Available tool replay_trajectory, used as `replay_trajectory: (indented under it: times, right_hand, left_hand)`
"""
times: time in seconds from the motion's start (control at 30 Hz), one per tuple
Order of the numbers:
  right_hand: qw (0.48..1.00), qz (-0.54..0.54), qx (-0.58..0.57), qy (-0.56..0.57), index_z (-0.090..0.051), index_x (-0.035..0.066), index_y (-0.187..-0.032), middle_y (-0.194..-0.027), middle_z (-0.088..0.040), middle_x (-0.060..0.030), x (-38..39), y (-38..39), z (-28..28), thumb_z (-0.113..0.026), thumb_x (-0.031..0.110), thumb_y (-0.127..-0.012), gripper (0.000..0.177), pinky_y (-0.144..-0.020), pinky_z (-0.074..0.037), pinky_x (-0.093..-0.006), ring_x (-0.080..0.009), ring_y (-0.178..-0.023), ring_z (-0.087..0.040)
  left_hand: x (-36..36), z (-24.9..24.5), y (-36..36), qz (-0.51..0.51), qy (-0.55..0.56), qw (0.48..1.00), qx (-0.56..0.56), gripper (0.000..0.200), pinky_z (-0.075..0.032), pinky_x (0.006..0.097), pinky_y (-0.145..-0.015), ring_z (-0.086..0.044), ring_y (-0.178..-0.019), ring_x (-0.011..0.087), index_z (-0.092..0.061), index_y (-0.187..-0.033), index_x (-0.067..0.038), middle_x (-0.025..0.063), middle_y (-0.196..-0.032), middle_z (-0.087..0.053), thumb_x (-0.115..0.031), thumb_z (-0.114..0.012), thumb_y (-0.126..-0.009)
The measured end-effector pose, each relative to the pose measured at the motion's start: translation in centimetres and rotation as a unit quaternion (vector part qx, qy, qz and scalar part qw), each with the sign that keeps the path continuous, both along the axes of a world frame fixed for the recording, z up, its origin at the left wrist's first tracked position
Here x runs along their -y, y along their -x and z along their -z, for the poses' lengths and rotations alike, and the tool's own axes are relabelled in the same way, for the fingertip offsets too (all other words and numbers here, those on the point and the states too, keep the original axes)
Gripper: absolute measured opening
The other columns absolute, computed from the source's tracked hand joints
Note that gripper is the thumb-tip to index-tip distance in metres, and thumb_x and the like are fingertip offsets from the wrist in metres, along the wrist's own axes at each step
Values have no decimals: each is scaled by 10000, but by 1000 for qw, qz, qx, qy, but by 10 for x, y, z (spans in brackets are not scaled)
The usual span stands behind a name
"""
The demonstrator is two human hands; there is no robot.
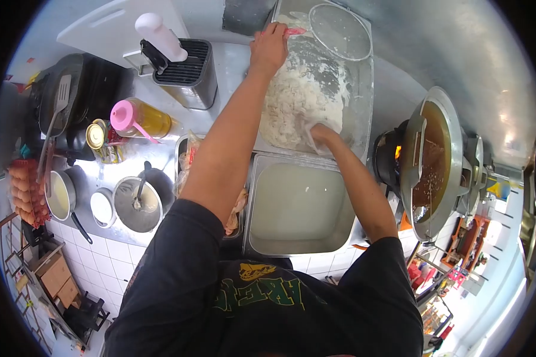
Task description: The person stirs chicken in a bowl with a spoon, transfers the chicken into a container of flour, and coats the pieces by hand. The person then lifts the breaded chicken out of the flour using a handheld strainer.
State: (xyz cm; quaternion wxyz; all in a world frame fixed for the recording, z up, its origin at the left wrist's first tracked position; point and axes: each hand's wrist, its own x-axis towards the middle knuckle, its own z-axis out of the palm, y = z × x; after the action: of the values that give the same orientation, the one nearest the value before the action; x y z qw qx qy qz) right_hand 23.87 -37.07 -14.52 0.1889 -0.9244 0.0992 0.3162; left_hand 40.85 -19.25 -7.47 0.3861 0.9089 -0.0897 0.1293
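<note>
My left hand [270,50] reaches to the far side of a metal tray [368,89], its fingers closed around the pink handle of a round mesh strainer [339,33]. White flour [298,95] lies heaped and scattered over the tray. Low in this flour is my right hand [317,134], blurred and whitish, its fingers hidden. Right below the flour tray stands a rectangular metal pan [253,208] of cloudy, pale liquid. Partly covered by my left forearm, another metal pan holds raw chicken pieces [238,211].
On the right, a large wok [426,184] of brown oil sits over a lit flame. To the left are a knife block [190,83], a pink-lidded oil jug [143,119], a can [101,137], a bowl with a ladle [134,214], a saucepan [59,193] and eggs [24,193].
</note>
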Motion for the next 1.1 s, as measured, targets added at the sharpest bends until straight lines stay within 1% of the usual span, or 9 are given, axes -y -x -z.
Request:
replay_trajectory:
  times: [0.17, 0.4, 0.47, 0.6, 0.7, 0.83, 0.93, 1.07, 1.1]
  right_hand:
    - [858, 256, -160, -415, -456, 48, -1390, -1419, -424, -249, -37, -8, -2, -529, 530, -897, 694, -1042, -370, -458, -350, -1277, -446]
    - [856, 345, -76, -378, -350, 78, -1455, -1364, -491, -182, -39, -24, -111, -603, 442, -875, 730, -1019, -369, -494, -279, -1167, -541]
    - [973, -6, -46, -226, -281, 64, -1477, -1426, -434, -219, -43, -33, -115, -704, 425, -771, 899, -1045, -384, -405, -328, -1218, -512]
    - [911, -365, 117, 152, -352, 50, -1455, -1378, -475, -256, -66, -37, 22, -702, 473, -728, 911, -987, -422, -358, -324, -1202, -540]
    - [956, -285, -33, 66, -410, 50, -1427, -1452, -390, -242, -80, -26, -62, -708, 420, -731, 843, -1035, -384, -364, -338, -1208, -529]
    - [937, -272, -61, -213, -471, 26, -1370, -1427, -428, -231, -11, -33, -24, -751, 459, -720, 830, -998, -418, -359, -329, -1181, -545]
    - [980, -52, -54, -182, -339, 25, -1447, -1433, -396, -275, -15, -38, -100, -753, 547, -699, 1002, -1018, -400, -366, -329, -1211, -523]
    - [985, 2, -22, -169, -197, 18, -1493, -1410, -391, -321, -10, -62, -80, -739, 602, -685, 1135, -1036, -383, -387, -353, -1211, -516]
    - [991, -129, 20, -32, -178, 18, -1494, -1371, -427, -326, -26, -57, -62, -739, 617, -669, 1164, -1004, -411, -394, -361, -1193, -526]
  left_hand:
    - [0, -3, 3, 1, -6, 1000, 10, 225, -443, 545, -870, -534, -1066, 362, -554, -1157, -191, 0, -1225, -541, -257, -528, -943]
    - [1, 6, 5, -11, -25, 998, 52, 225, -485, 537, -781, -565, -987, 396, -550, -1155, -200, 21, -1188, -562, -271, -534, -942]
    - [2, -1, 6, -13, -29, 998, 56, 225, -485, 537, -780, -566, -988, 394, -551, -1156, -201, 20, -1187, -562, -272, -533, -943]
    - [1, -5, 4, 0, -30, 1000, 9, 235, -436, 572, -861, -534, -1072, 367, -553, -1166, -196, 2, -1232, -536, -267, -522, -944]
    - [2, -2, 5, 7, -34, 999, 6, 232, -436, 574, -861, -536, -1075, 365, -555, -1166, -204, 1, -1233, -535, -270, -521, -945]
    - [2, -1, 6, 9, -17, 1000, 13, 237, -435, 571, -856, -541, -1059, 368, -553, -1168, -206, 4, -1239, -534, -275, -521, -944]
    - [0, -4, 4, -1, -19, 1000, 4, 245, -435, 572, -854, -541, -1058, 369, -550, -1177, -208, 6, -1243, -534, -274, -525, -942]
    - [0, -1, 3, 5, -29, 1000, 5, 255, -432, 574, -854, -540, -1061, 367, -547, -1188, -213, 6, -1244, -532, -271, -528, -940]
    - [1, -2, 3, 7, -31, 999, 8, 255, -432, 574, -854, -540, -1061, 367, -547, -1188, -213, 6, -1244, -532, -271, -528, -940]
